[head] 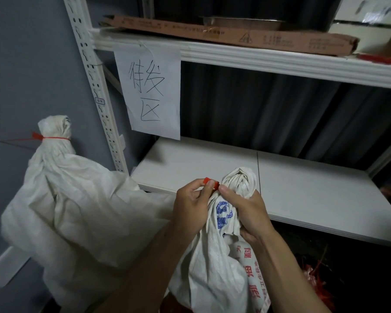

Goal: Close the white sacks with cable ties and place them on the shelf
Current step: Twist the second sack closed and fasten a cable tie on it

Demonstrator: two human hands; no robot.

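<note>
At lower centre our left hand [193, 199] pinches a red plastic cable tie [212, 182] at the twisted neck of the printed white woven sack [212, 256] our right hand [246, 213] grips, while the plain white sack [66, 199] at left is already tied, neither yet on the white shelf board [303, 188].

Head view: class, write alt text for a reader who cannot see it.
The left hand pinches a red cable tie at the bunched neck of a printed white sack, which the right hand grips. A second sack, already tied, stands left of the shelf.

Head view – looking down, close over shelf [303, 188].
</note>
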